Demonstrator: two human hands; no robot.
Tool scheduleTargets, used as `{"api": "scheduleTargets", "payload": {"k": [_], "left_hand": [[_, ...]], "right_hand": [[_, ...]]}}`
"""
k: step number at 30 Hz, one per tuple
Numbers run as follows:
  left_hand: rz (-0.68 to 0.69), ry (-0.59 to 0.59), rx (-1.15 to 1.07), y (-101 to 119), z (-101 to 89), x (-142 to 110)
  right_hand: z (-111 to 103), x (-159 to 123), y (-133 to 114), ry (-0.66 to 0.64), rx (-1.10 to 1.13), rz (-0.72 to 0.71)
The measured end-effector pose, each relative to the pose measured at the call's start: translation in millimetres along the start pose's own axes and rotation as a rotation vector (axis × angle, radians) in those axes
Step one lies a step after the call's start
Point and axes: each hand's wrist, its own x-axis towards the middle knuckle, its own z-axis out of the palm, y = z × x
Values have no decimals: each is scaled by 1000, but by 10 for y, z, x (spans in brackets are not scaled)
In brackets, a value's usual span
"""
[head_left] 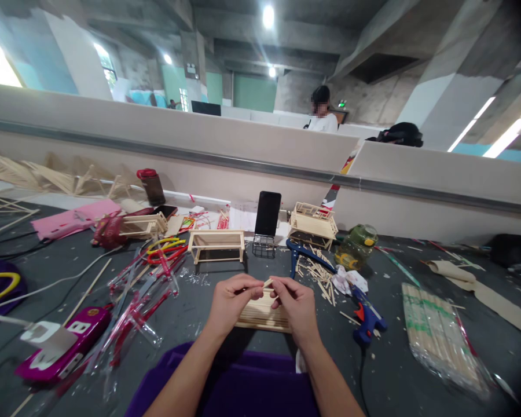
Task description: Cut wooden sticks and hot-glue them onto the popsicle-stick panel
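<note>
My left hand and my right hand meet near the middle of the table, fingertips pinched. Between them they hold small pale wooden sticks; the fingers hide how these join. Right below lies a flat panel of wooden sticks, partly covered by both hands. Beyond my left hand stands a small wooden stick bench. A larger wooden stick model is at the back right. A loose heap of short sticks lies beyond my right hand, with a blue-handled tool beside it.
A blue glue gun and a bagged bundle of sticks lie to the right. A phone stands upright at the back, near a green bottle. Plastic wrappers and a magenta power strip fill the left.
</note>
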Motion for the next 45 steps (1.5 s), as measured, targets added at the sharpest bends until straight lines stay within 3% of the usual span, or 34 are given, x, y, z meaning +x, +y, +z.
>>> {"api": "scheduleTargets", "payload": {"k": [11,13,19,30,36,40,42,45], "left_hand": [[64,-2,50,-17,2,0],[20,-1,29,-17,9,2],[-279,37,-208,-72,24,-1],[-330,-46,-200,-111,51,16],[-348,-22,-246,-132,15,18],[-339,-5,-285,-119,3,19],[-337,13,-312,-117,-5,23],[-338,40,-349,-132,-31,35]], "right_hand": [[-10,16,42,-5,51,31],[-10,21,29,-8,66,44],[-19,33,-22,9,143,77],[-8,12,-70,-3,-52,0],[-190,49,-114,255,-261,-198],[-260,111,-136,419,-253,-380],[-278,126,-142,434,-199,-363],[-331,124,-148,422,-165,-223]]}}
